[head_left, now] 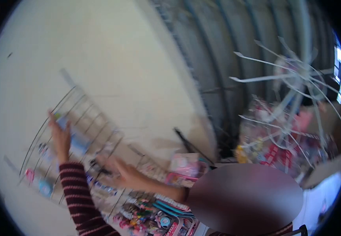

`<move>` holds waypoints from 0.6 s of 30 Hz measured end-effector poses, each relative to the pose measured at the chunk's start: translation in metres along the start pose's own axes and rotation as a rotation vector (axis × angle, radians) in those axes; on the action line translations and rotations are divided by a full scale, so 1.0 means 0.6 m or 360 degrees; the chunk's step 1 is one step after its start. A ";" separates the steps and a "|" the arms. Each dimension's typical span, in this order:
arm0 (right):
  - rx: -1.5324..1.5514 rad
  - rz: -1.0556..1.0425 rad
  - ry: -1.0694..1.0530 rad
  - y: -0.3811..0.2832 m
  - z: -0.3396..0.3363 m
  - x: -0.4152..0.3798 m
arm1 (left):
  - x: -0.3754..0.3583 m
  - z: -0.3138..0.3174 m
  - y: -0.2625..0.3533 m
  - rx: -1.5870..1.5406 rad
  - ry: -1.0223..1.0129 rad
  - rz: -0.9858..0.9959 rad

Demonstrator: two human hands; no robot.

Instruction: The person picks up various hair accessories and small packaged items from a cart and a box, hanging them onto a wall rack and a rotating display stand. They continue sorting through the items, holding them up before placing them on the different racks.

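My left hand (61, 137), in a dark maroon striped sleeve, is raised at the upper edge of a wire grid rack (84, 96) on the wall. Its thumb and fingers are around the top of a light blue packet (79, 142), as far as the blur shows. Lower and to the right, my right hand (121, 170) reaches across the rack with fingers stretched out, close to small dark items (99, 162) hanging there. Motion smears its fingertips, and nothing is visible in its grasp.
Small colourful goods (143, 216) crowd the lower rack. Pink boxed items (186, 165) sit beyond my right forearm. A white display stand (296, 74) with projecting prongs is at right, before plastic-wrapped goods (278, 155) and a corrugated shutter (233, 47). A blurred oval covers the lower right.
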State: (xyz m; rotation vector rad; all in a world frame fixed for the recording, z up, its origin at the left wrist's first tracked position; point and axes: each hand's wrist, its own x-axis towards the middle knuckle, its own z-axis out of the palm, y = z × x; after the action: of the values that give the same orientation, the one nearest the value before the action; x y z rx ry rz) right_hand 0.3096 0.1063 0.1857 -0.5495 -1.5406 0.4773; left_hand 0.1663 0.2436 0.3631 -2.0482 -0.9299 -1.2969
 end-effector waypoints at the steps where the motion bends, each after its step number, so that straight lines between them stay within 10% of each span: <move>1: 0.0011 -0.0069 -0.0038 -0.011 -0.029 -0.073 | -0.012 0.026 -0.038 0.0146 0.0102 0.0193; 3: -0.0105 0.0837 -0.0498 -0.033 -0.087 -0.211 | -0.037 0.050 -0.045 0.0545 0.0011 0.0105; 6: -0.0227 0.0554 -0.0331 -0.053 -0.126 -0.406 | -0.068 0.064 -0.048 0.1668 -0.0755 -0.0303; 14: -0.0239 0.1468 0.0007 -0.303 -0.223 -0.573 | -0.057 0.102 -0.029 0.1504 -0.1036 -0.0547; 18: -0.0700 0.1260 0.0462 -0.323 -0.212 -0.570 | -0.077 0.067 0.025 0.0304 -0.1381 -0.0267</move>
State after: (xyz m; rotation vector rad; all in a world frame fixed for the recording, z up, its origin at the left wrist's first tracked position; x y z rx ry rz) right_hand 0.4317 -0.2596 0.0376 -1.5253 -1.1016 0.6164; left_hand 0.1861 0.2521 0.3038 -2.4198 -1.5385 -0.3034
